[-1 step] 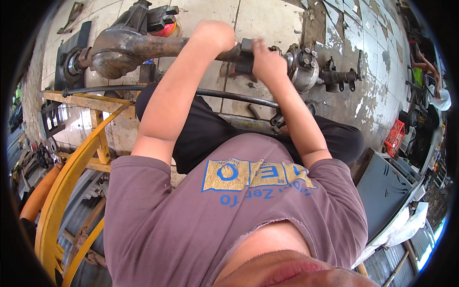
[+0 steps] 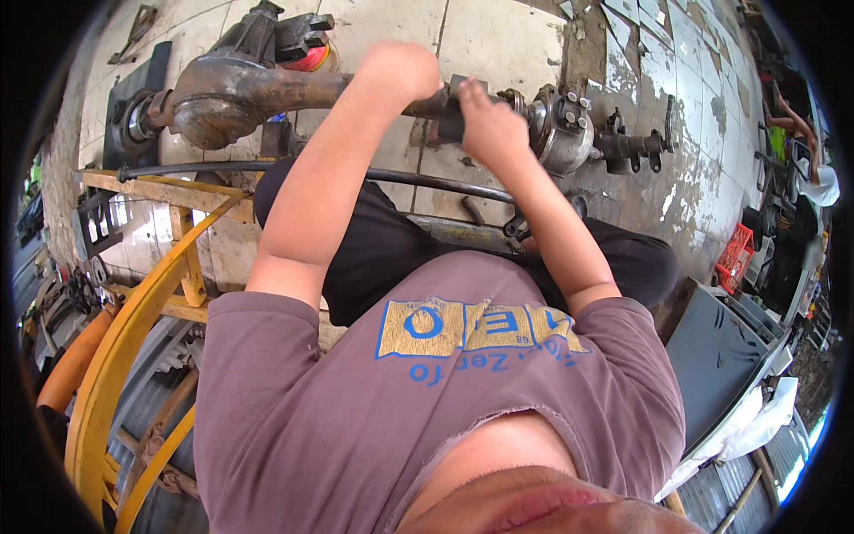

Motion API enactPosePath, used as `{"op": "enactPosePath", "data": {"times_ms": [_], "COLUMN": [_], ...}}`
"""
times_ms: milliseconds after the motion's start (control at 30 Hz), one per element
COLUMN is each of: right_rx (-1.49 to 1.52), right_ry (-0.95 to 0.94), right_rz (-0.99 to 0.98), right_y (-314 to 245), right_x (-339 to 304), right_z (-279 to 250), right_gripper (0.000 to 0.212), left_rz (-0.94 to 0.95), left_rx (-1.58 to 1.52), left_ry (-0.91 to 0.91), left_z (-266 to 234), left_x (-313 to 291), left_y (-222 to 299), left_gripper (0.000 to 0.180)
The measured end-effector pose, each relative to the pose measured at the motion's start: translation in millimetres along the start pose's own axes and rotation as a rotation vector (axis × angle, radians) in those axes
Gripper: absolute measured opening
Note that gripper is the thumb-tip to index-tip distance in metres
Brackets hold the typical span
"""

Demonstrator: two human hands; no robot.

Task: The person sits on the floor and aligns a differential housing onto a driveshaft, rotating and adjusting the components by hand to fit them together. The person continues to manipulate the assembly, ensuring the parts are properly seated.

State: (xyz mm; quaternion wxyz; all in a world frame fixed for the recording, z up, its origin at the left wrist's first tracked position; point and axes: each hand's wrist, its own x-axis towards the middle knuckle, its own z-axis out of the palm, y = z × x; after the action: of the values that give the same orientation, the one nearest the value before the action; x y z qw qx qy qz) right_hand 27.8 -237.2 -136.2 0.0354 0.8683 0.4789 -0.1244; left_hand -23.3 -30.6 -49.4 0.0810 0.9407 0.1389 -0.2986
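A rusty, greasy vehicle axle housing [image 2: 294, 89] lies across the floor in front of me, with its round bulge at the left. Over the axle tube, my left hand [image 2: 402, 71] is closed in a fist; whatever its fingers hold is hidden behind the hand. My right hand [image 2: 494, 126] is at the dark block [image 2: 452, 127] on the tube, fingers bent and pointing toward my left hand. What it grips cannot be made out. Just right of that hand is the round metal hub end [image 2: 566, 133] of the axle.
A long dark rod [image 2: 418, 178] runs across in front of my legs. The yellow metal frame [image 2: 116, 356] stands at my left. A grey metal cabinet [image 2: 719, 351] and a red crate [image 2: 736, 258] are at the right. The tiled floor [image 2: 498, 40] is worn and stained.
My right hand has shifted slightly to the left and its fingers have changed angle. My left hand has moved only a little, still closed.
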Motion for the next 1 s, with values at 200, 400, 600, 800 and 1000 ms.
{"op": "enactPosePath", "data": {"times_ms": [200,400,600,800,1000], "right_rx": [-0.061,-0.020,0.094,-0.007,0.012], "right_ry": [-0.040,0.078,0.020,-0.063,0.025], "right_rz": [0.074,0.060,-0.016,0.004,-0.024], "right_y": [6.0,21.0,15.6,6.5,20.9], "right_x": [4.4,18.6,8.6,-17.5,4.1], "right_z": [-3.9,1.3,-2.7,-20.6,-4.4], "right_gripper": [0.071,0.068,0.068,0.069,0.063], "left_rz": [-0.007,0.011,0.018,-0.012,0.006], "left_rx": [0.014,-0.016,-0.023,0.011,0.020], "left_ry": [-0.031,-0.007,0.001,0.015,0.029], "left_z": [-3.9,5.8,9.7,12.7,2.2], "left_x": [-3.0,3.5,3.2,6.0,-2.1], "left_y": [2.9,0.9,-2.2,-6.6,-0.3], "left_gripper": [0.046,0.043,0.040,0.038,0.037]}}
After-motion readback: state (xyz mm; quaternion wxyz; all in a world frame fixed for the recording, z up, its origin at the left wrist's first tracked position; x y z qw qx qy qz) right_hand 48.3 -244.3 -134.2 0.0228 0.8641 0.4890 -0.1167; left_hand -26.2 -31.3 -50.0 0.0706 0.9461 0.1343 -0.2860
